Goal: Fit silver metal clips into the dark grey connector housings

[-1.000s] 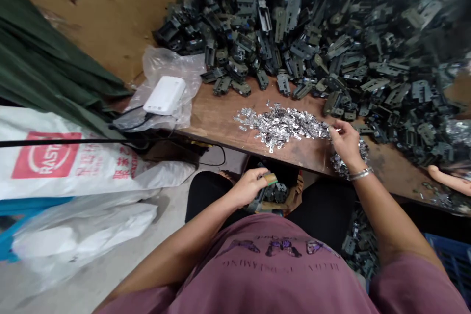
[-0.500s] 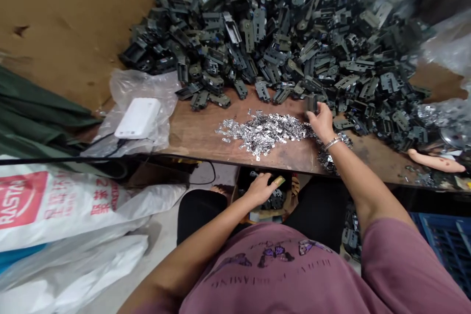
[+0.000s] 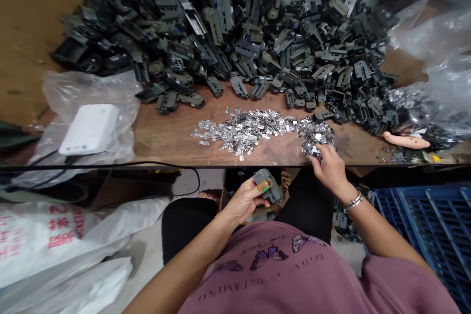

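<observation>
Grey plastic bracket (image 3: 268, 186) is clamped by left hand (image 3: 245, 201); silver metal scraps (image 3: 316, 140) are touched by right hand's (image 3: 328, 170) parted fingers, dark brackets (image 3: 221, 19) heaped beyond.

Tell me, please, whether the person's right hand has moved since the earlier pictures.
Yes: against the wooden table's front edge, the right hand has come back toward the person, now at that edge by the silver scraps.

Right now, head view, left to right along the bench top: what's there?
White box → silver metal bits → right hand → pink object
</observation>
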Action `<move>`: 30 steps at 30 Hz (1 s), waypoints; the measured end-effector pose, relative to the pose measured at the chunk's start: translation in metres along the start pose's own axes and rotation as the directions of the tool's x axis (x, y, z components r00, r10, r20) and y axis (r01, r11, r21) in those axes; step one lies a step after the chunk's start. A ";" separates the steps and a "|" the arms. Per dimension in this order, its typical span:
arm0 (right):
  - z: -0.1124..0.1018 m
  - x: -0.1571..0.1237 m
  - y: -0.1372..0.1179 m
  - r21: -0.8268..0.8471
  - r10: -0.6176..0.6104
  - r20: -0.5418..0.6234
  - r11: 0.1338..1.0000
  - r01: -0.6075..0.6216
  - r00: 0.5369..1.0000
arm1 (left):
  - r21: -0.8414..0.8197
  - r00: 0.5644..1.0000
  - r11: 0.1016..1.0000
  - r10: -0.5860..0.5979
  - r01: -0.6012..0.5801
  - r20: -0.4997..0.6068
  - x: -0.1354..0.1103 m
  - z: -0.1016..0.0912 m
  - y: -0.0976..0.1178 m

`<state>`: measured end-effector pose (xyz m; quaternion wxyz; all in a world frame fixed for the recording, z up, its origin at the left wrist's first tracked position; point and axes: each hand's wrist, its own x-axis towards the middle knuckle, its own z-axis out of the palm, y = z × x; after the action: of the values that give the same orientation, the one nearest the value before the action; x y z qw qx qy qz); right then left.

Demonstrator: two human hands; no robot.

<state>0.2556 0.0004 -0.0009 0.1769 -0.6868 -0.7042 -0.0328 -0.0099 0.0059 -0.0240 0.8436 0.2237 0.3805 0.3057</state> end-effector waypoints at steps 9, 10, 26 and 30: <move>0.025 0.044 -0.006 -0.157 -0.048 0.291 0.983 0.097 0.956 | 0.030 0.995 0.999 0.021 -0.019 -0.095 -0.005 0.003 0.000; 0.028 0.050 -0.007 -0.114 -0.108 0.295 0.982 0.147 0.949 | 0.048 0.995 0.999 0.024 -0.019 -0.098 -0.006 0.001 0.001; 0.026 0.057 -0.027 -0.140 -0.135 0.287 0.973 0.181 0.949 | 0.119 0.980 0.989 0.101 -0.082 -0.169 -0.016 -0.007 0.008; 0.036 0.061 -0.043 -0.073 -0.187 0.322 0.973 0.221 0.928 | 0.143 0.971 0.985 0.130 -0.102 -0.201 -0.018 -0.007 0.008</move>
<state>0.2070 0.0663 -0.0083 0.0213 -0.6149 -0.7881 0.0203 -0.0274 0.0000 -0.0138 0.7630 0.2671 0.4728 0.3507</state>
